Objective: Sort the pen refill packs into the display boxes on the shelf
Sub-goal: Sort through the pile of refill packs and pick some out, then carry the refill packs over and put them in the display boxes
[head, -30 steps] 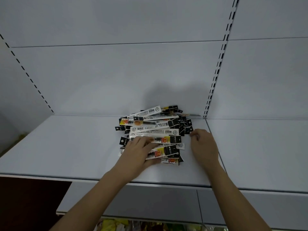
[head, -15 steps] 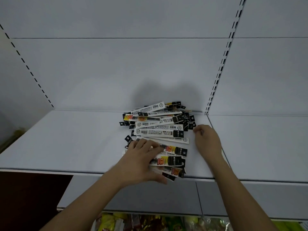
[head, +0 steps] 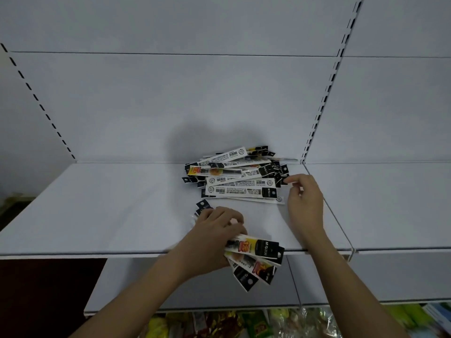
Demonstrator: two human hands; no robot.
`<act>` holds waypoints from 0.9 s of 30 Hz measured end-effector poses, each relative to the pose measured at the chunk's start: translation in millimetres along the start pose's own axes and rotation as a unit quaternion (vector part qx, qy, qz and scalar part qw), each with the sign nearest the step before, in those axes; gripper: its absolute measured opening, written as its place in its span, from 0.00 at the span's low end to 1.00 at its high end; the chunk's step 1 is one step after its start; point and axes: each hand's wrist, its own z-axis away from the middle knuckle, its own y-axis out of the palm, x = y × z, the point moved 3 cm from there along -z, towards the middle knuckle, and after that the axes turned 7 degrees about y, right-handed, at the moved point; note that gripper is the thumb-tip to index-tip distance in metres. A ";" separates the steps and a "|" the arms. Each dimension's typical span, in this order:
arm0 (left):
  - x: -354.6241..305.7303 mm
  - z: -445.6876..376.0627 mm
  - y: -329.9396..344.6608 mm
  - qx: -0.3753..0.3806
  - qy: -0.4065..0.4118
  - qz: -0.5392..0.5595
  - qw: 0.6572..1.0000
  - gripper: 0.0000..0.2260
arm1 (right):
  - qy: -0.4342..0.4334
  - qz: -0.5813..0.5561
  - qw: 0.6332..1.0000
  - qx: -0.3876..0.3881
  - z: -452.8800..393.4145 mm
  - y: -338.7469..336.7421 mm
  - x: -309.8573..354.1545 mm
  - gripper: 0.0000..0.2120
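White shelf (head: 102, 211): our left hand (head: 212, 237) grips a fan of packs (head: 256, 254) at its front edge; right hand (head: 303, 201) pinches the pile (head: 239, 184) (steadying it, probably). Boxes unseen.

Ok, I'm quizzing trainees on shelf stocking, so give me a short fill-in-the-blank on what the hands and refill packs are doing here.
1. The left hand grips a bunch of packs that stick out past the shelf's ____ edge.
2. The right hand touches the ____ side of the pile.
3. The pile lies on the ____.
4. Display boxes in view: ____.

Missing words: front; right; shelf; none
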 end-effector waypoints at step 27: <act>36.8 10.1 -48.7 -0.254 -0.311 0.471 0.785 0.08 | 0.057 -0.054 0.958 0.276 84.3 44.0 120.3 0.20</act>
